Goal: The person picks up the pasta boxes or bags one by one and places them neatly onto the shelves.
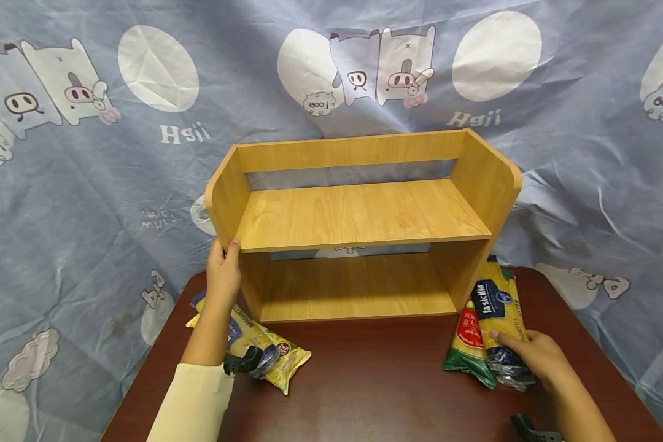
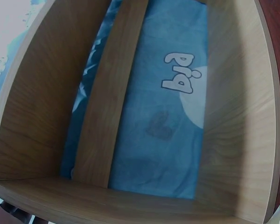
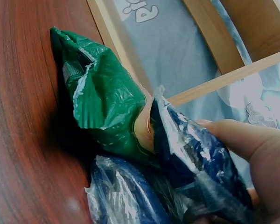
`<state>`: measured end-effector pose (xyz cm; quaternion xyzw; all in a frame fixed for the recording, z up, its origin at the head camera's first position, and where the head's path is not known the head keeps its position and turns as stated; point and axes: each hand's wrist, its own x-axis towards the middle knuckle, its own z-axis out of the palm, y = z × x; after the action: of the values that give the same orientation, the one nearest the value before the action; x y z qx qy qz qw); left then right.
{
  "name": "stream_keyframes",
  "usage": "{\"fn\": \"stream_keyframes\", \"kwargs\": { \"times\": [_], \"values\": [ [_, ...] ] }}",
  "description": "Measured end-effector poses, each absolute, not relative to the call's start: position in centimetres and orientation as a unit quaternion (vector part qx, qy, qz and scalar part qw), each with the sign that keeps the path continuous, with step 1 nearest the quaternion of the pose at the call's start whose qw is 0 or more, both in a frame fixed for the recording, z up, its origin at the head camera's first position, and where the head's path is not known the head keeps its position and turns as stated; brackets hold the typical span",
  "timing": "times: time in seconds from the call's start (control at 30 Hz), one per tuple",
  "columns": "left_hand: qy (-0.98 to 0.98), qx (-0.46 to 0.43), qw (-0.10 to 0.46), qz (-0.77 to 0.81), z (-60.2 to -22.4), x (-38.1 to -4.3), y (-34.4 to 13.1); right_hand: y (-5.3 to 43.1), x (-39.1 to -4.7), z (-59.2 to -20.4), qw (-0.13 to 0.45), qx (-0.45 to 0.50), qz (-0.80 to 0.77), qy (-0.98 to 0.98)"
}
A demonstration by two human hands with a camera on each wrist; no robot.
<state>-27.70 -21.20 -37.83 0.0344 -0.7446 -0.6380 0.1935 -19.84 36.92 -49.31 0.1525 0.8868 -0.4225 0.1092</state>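
A two-tier wooden shelf stands on the table. My left hand grips the front of its left side panel, thumb toward the inside; the left wrist view shows the shelf's interior but not the hand. At the right, my right hand holds a yellow and dark blue La Sicilia spaghetti pack near its crinkled clear end. In the right wrist view, the thumb lies along the blue pack, with the other fingers mostly hidden. Beside it lies a red and green pasta pack, its green end close to the pinched pack.
Another yellow pack is partly visible beneath the held one. Left of the shelf, a spaghetti pack and a bright yellow pack lie under the left forearm. Behind the dark red table hangs a printed blue cloth.
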Motion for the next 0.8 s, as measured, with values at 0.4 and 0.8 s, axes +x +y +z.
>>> {"fn": "stream_keyframes", "kwargs": {
  "times": [0.4,0.8],
  "values": [
    [-0.738,0.053,0.199,-0.642,-38.17,-27.95,-21.06,37.29,-19.38,-48.75,0.087,0.153,-0.47,0.865],
    [-0.739,0.05,0.208,-0.638,-38.29,-28.08,-21.15,37.41,-19.01,-48.74,0.083,0.152,-0.504,0.846]
  ]
}}
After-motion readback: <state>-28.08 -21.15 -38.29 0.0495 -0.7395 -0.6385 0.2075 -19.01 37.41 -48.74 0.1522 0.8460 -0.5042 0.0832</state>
